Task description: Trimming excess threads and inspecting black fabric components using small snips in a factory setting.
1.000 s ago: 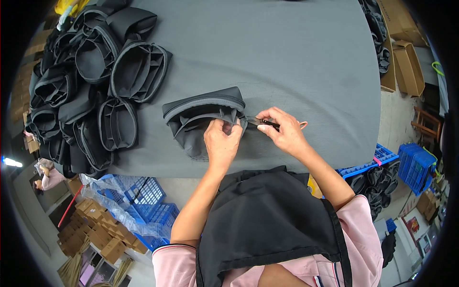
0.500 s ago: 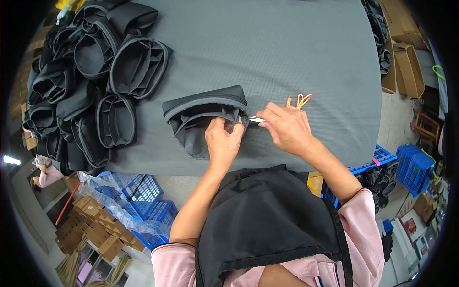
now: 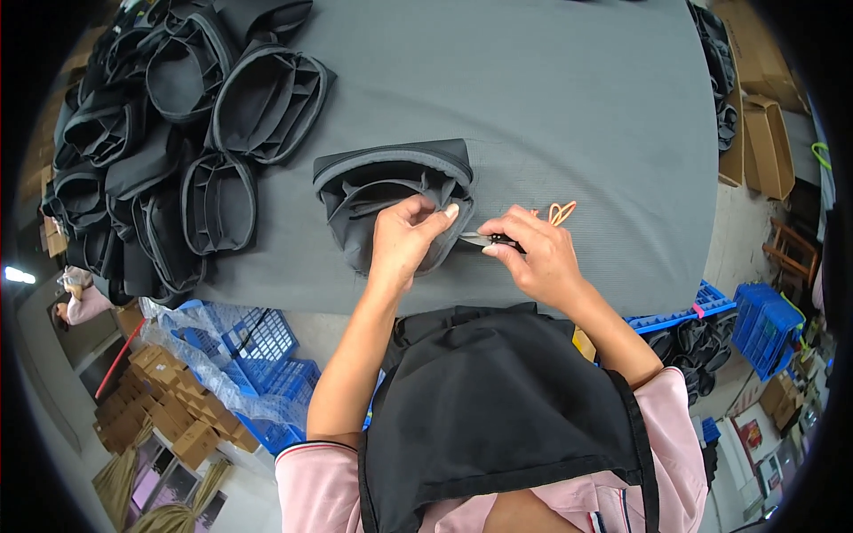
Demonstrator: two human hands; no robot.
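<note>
A black fabric pouch (image 3: 391,169) with a zippered rim lies open toward me on the grey-covered table. My left hand (image 3: 407,233) pinches the right side of its opening between thumb and fingers, the fingers partly inside. Just right of the pouch, my right hand (image 3: 538,253) is closed around a pair of scissors (image 3: 478,238). Their metal blades point left and reach the pouch's right edge. Orange handle loops stick out behind the fingers. Whether the blades touch the fabric or a thread I cannot tell.
A heap of similar black pouches (image 3: 218,200) covers the table's left side. Cardboard boxes (image 3: 766,147) stand beyond the right edge. Blue plastic crates (image 3: 766,320) are on the right, with another blue crate (image 3: 267,342) at lower left. A person (image 3: 84,302) is far left.
My left hand has shifted its grip up along the pouch's right rim, its thumb now over the edge. The scissors' blades have turned and their dark pivot now shows. The whole view has shifted slightly.
</note>
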